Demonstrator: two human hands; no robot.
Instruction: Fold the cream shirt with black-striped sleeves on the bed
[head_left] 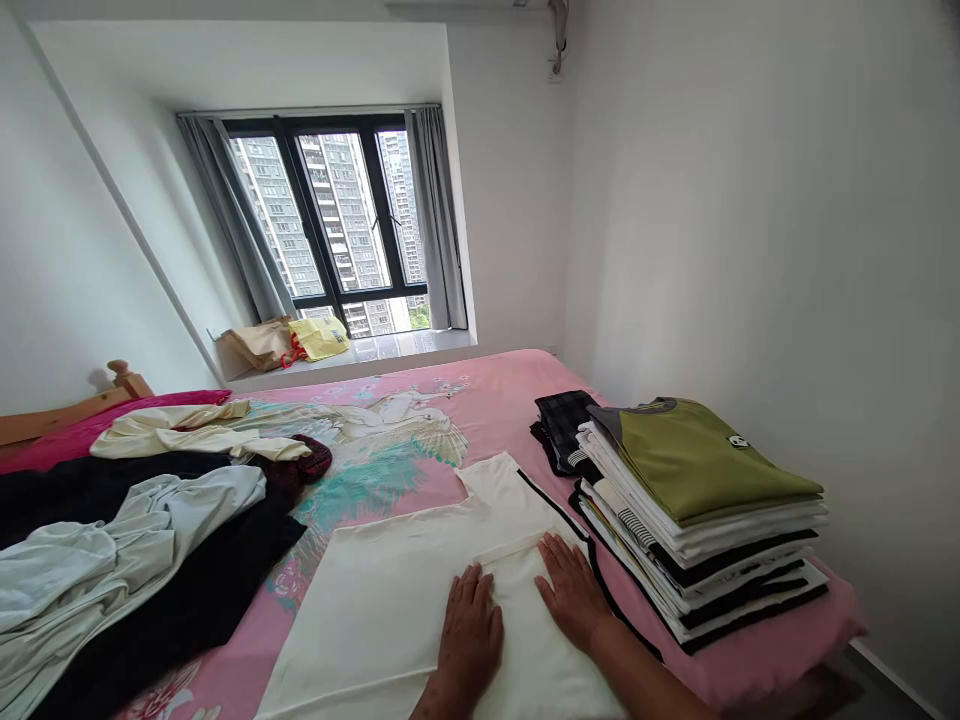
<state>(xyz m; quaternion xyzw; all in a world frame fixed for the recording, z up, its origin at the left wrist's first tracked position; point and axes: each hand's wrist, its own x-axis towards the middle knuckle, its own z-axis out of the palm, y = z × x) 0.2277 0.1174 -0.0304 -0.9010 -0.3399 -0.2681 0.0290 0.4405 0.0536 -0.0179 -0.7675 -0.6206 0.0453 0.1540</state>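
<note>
A cream-white garment (390, 590) with black trim lies spread flat on the pink bed (487, 400). My left hand (470, 630) rests flat on it, fingers stretched out. My right hand (571, 588) lies flat beside it on a folded-over part of the same garment, fingers together and extended. Neither hand holds anything. To the right of my right hand stands a stack of folded clothes (705, 520) with an olive-green shirt on top.
A loose heap of unfolded clothes (142, 530), black, pale blue and cream, covers the bed's left side. A folded dark plaid item (562, 425) lies behind the stack. Bags (292, 342) sit on the window sill. A white wall runs close along the right.
</note>
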